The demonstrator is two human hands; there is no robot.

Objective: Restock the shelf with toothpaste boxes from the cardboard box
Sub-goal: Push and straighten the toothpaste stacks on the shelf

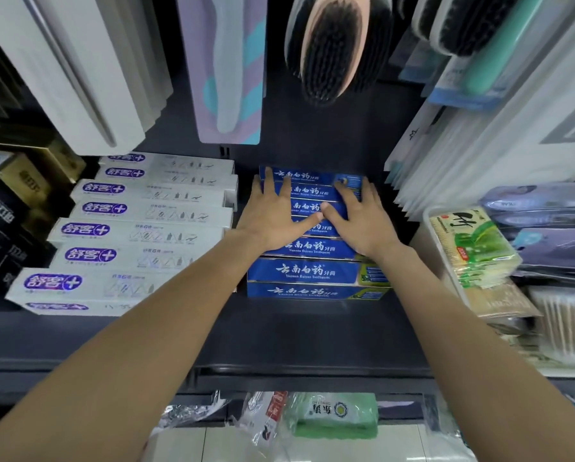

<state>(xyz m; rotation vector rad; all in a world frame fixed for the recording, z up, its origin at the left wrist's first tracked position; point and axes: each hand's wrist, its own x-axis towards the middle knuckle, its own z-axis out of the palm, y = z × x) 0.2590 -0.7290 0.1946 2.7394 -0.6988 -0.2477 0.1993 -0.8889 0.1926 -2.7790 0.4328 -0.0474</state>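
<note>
left hand (268, 213): flat on top of the blue toothpaste boxes (307, 248), fingers (270, 177) spread and stretched toward the back; not gripping anything, just pressing down; my guess is it's squaring the row up

right hand (352, 218): same deal on the right half of the stack; palm down, fingers (344, 191) open and splayed, nothing held; thumbs nearly meet in the middle, which looks like pushing evenly from both sides

blue toothpaste boxes: on the dark shelf (312, 328), lying flat in a row running front to back, labels up; two at the front aren't under the hands

why there: they sit just right of the white toothpaste boxes (139, 235), so this looks like their own lane; bare shelf in front suggests room for more

cardboard box: not in view, can't say where it is

neighbours: hairbrush (329, 48) hanging above; pack with green bamboo print (472, 245) to the right; nothing touching the hands

risk: pushing too hard could skew the back boxes
</note>
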